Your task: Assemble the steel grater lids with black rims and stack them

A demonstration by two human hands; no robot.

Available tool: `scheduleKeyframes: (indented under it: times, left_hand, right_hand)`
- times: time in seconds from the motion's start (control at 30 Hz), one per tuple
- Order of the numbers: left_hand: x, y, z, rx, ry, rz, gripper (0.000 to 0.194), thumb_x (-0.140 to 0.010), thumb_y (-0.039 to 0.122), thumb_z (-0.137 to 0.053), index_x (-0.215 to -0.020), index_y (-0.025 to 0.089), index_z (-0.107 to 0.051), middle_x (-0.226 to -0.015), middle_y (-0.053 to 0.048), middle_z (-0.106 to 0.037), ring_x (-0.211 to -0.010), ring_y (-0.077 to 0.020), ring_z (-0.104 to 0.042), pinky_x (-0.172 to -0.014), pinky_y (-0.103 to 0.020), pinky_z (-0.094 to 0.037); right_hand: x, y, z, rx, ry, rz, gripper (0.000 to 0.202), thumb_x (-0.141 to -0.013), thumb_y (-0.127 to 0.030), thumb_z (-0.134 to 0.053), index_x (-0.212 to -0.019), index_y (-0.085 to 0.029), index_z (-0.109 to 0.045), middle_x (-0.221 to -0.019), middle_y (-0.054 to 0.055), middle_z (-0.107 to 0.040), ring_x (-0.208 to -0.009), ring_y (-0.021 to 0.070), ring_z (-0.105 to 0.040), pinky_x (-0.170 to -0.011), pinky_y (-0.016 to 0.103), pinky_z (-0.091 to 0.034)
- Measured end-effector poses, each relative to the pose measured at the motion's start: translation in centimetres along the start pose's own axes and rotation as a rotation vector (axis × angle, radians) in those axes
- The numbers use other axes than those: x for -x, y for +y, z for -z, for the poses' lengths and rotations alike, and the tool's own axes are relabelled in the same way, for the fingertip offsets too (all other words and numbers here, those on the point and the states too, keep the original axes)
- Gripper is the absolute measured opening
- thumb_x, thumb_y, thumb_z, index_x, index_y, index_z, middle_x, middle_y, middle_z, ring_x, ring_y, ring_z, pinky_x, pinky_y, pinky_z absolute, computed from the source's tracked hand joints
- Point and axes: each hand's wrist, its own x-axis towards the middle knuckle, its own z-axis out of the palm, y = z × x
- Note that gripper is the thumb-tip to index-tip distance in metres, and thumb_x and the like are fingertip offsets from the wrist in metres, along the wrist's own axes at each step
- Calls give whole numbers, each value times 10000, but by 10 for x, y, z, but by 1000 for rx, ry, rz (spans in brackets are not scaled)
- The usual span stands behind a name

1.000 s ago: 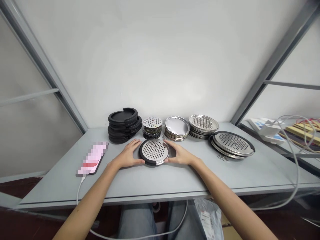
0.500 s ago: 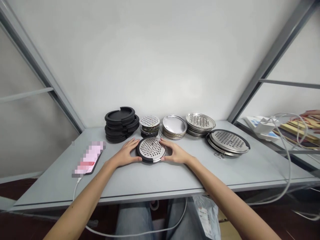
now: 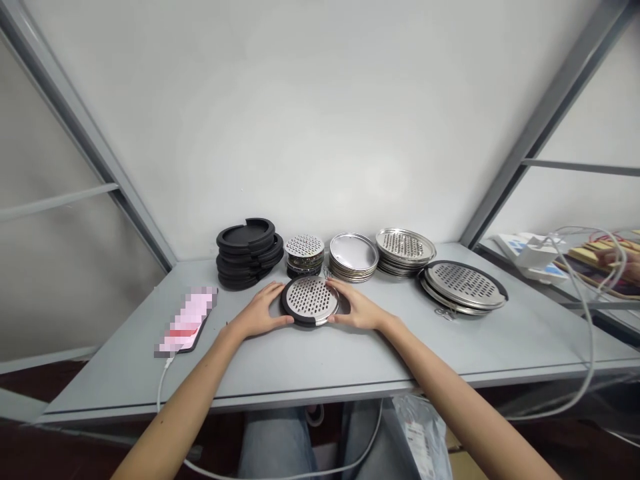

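Observation:
On the grey table lies a round grater (image 3: 311, 298), a silver slotted plate partly ringed by a black rim. My left hand (image 3: 261, 312) grips its left edge between thumb and fingers. Its right edge is held by my right hand (image 3: 356, 308), whose fingertips touch the bare metal side. Just behind stands a stack of small slotted plates (image 3: 305, 247). To its left are stacked black rims (image 3: 245, 237), each with a gap. Shallow silver dishes (image 3: 354, 252) are piled to the right, beside a stack of larger slotted plates (image 3: 405, 247).
More black-rimmed graters (image 3: 465, 285) lie stacked at the right, with small metal loops beside them. A phone (image 3: 189, 321) on a white cable (image 3: 163, 385) is at the left. On the neighbouring table are a white box (image 3: 537, 255) and another person's hand (image 3: 625, 263).
The whole view has shifted slightly. Both my hands stay on the edges of the grater, with little visible movement. At the far right, the other person's hand has moved lower.

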Motion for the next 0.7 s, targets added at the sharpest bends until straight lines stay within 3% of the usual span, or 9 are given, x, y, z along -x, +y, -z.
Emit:
scheduleKeyframes:
  times: [0.17,0.27,0.7]
  left_hand:
    - [1,3,3,16,25,-77,1015,-682,636,-733,-1486,170,-327,-1536,-158,-331,-1411,-350,-318,-1166,-510,-283]
    - [2,7,4,36,33,-115,952,-689,607,-747,-1464,199,-373,-1523,-137,-368,-1406,-339,-334,-1167,-506,-284]
    - [2,7,2,70,63,-109,859,-673,567,-782,-1401,228,-476,-1479,-126,-442,-1351,-333,-421,-1134,-505,-338]
  right_hand:
    - [1,0,0,16,22,13,981,-676,-562,-760,-1461,-121,-371,-1505,219,-369,-1387,371,-358,-1142,556,-285]
    - [1,0,-2,18,7,21,956,-686,-564,-752,-1457,-131,-388,-1508,207,-370,-1389,366,-358,-1145,552,-285]
    - [0,2,-3,5,4,29,931,-691,-556,-756,-1456,-163,-401,-1512,187,-373,-1390,356,-365,-1144,553,-289]
